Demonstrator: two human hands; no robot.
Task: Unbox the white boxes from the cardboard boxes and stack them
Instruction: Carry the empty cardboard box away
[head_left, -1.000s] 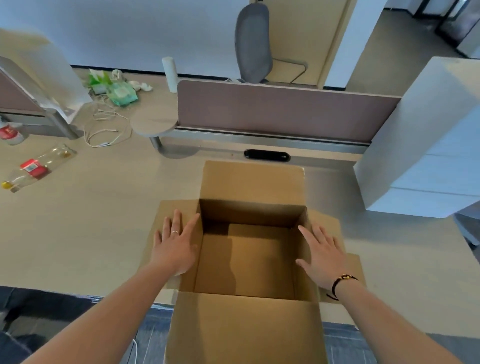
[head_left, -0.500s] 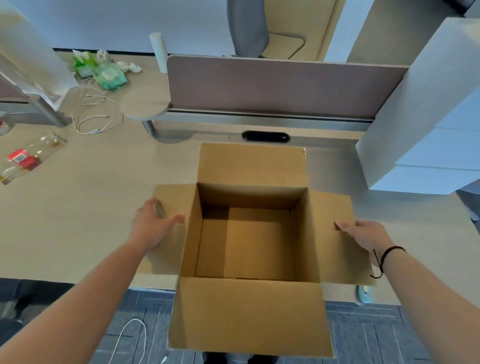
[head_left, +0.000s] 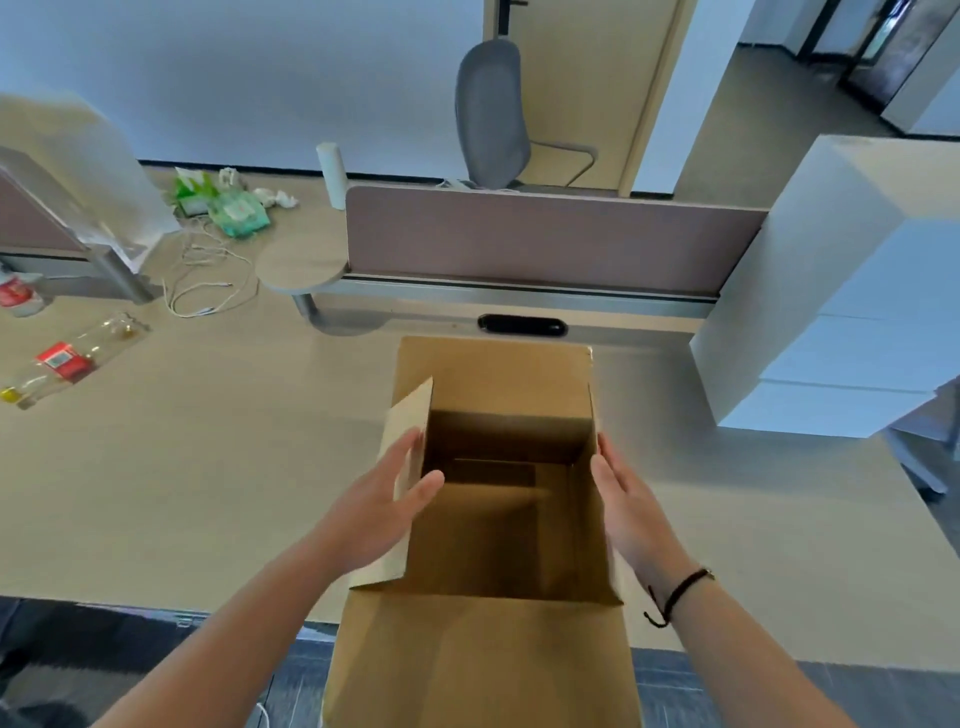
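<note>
Right hand (head_left: 626, 506) fingers partly hidden behind cardboard box (head_left: 498, 519) flap.

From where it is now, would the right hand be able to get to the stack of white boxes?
Probably yes. The right hand rests flat against the cardboard box's right side flap, holding nothing, and the white boxes stand to its right on the desk, with only bare desk between them.
</note>
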